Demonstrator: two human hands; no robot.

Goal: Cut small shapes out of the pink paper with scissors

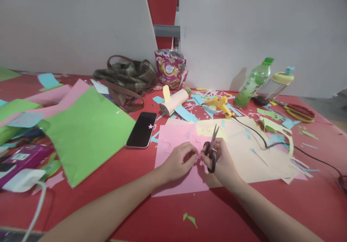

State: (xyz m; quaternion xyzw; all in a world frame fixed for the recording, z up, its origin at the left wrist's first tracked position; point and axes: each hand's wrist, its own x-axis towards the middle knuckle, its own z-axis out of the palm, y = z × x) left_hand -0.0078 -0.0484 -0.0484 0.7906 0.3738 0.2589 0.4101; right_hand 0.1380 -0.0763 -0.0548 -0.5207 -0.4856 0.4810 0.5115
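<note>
The red table (151, 220) carries pink paper (169, 137), a phone (141, 133), perhaps a plaid bag (130, 75).

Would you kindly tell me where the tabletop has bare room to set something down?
Bare red tabletop shows between the large green paper sheet and the left forearm, and right of the right forearm, nearer than the cream paper sheet. It is crowded around the yellow plastic glue gun, amid light-blue paper scraps.

Bare left forearm (116, 206) slanting in from lower left, bare right forearm (271, 209) from lower right, both converging. Left wrist (159, 177) running nearly straight; left hand (181, 160) curving fingers (187, 148) and thumb (190, 162) into rounded pinch. Right hand (223, 162) curling its fingers (221, 144), thumb (206, 160) pointing toward left hand. Hands nearly meeting.
</note>
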